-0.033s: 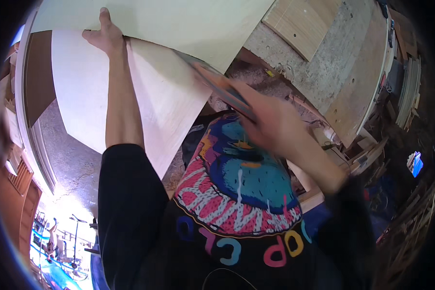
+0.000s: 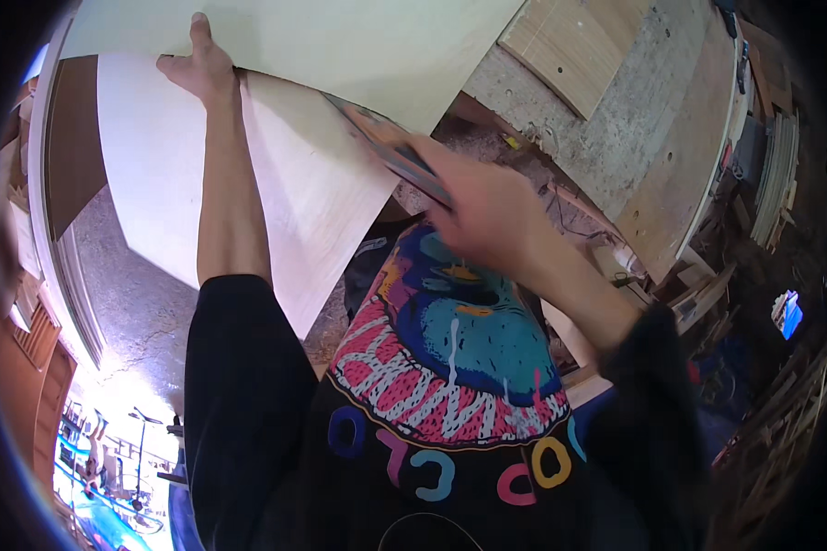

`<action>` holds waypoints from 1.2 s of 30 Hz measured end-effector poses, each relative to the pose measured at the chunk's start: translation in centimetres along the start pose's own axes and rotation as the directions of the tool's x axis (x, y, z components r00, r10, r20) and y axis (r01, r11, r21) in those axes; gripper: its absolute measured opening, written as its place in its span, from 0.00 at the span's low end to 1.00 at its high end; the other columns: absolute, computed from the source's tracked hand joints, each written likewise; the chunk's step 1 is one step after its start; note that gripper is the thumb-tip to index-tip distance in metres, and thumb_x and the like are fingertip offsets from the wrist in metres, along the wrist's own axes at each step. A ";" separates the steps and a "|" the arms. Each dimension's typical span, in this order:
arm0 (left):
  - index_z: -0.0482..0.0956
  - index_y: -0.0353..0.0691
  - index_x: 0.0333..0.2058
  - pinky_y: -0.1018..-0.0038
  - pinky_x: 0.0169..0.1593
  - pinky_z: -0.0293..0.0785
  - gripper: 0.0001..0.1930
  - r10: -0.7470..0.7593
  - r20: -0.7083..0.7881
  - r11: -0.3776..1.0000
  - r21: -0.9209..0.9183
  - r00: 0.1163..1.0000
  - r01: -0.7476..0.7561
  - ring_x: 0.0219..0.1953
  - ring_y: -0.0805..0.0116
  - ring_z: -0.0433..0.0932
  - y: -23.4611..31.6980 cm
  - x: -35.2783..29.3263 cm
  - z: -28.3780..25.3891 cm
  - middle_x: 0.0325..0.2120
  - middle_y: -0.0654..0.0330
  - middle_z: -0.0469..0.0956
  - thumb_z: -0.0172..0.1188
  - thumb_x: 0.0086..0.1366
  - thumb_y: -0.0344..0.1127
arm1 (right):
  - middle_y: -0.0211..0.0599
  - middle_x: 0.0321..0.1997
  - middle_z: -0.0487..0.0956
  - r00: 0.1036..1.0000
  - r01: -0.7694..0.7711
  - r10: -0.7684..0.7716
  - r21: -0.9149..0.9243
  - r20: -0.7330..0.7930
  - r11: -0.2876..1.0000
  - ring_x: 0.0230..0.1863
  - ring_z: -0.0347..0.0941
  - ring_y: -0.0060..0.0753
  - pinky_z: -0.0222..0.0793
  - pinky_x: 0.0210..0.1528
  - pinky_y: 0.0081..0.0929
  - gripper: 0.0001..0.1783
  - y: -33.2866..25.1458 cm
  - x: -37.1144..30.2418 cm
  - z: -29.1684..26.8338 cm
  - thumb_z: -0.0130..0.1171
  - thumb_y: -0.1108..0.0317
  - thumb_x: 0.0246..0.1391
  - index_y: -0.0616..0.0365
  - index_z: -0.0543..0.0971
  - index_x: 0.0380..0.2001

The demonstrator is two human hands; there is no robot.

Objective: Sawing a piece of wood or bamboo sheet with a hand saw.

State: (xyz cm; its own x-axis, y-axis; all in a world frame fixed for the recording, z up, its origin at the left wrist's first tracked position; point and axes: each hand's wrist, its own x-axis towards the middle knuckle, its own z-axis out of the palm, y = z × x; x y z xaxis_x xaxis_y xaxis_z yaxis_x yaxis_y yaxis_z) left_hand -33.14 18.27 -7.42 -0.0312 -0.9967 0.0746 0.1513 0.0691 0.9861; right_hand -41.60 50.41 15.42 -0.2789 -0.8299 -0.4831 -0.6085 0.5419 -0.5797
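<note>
A large pale plywood sheet (image 2: pixel 358 41) spans the top of the view, its near edge running left to right. Below that edge lies a second pale panel (image 2: pixel 312 147), partly shaded. My left hand (image 2: pixel 207 72) grips the upper sheet's edge, its thumb stretched over the top face; most of its other fingers are hidden. On the right, my right hand (image 2: pixel 492 207) is closed around the handle end of a handsaw (image 2: pixel 377 138). The saw's blade slants up and left, its far end meeting the line between the two pale panels.
At the upper right, a wooden board (image 2: pixel 570 50) rests on a worn, dusty worktop (image 2: pixel 606 151). Wood scraps (image 2: pixel 708 294) and stacked strips (image 2: pixel 776 179) crowd the right side. A brown panel (image 2: pixel 75 138) stands left of the pale one. Bright daylight enters at the lower left.
My right hand and the saw have moved up and left, pushing the blade farther along the line. My left hand keeps its place on the sheet.
</note>
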 end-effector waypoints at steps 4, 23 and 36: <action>0.72 0.21 0.42 0.68 0.38 0.77 0.17 0.083 -0.116 0.995 -0.045 0.990 -0.089 0.36 0.65 0.78 0.9 -0.9 -0.9 0.39 0.49 0.78 0.65 0.61 0.29 | 0.52 0.44 0.80 0.999 -0.030 0.031 0.045 -0.027 0.999 0.41 0.77 0.61 0.76 0.40 0.48 0.37 -1.1 -3.1 0.5 0.60 0.74 0.49 0.51 0.65 0.65; 0.77 0.25 0.48 0.75 0.41 0.78 0.21 -0.073 0.260 0.955 0.298 0.963 -0.008 0.35 0.72 0.78 7.9 -4.2 -6.9 0.39 0.54 0.81 0.61 0.68 0.41 | 0.50 0.42 0.81 0.993 -0.086 0.084 0.020 0.079 0.996 0.42 0.80 0.53 0.76 0.41 0.39 0.39 -2.1 -10.5 -5.7 0.63 0.76 0.47 0.55 0.65 0.65; 0.65 0.38 0.60 0.63 0.64 0.67 0.29 -0.878 0.442 -0.067 -0.490 0.181 0.869 0.57 0.58 0.73 11.7 -35.4 -8.8 0.57 0.54 0.72 0.47 0.73 0.56 | 0.54 0.53 0.78 0.987 0.161 -0.163 0.068 0.012 0.985 0.51 0.78 0.54 0.76 0.47 0.37 0.34 0.3 -9.3 -5.6 0.62 0.73 0.56 0.61 0.64 0.65</action>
State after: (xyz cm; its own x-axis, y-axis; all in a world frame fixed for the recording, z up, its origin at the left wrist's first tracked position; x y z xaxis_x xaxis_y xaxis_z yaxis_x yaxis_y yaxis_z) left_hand -21.59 54.02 0.12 -0.5755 -0.2229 -0.7868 0.4468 -0.8915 -0.0743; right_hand -43.35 57.49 23.43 -0.1674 -0.9054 -0.3903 -0.5938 0.4086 -0.6932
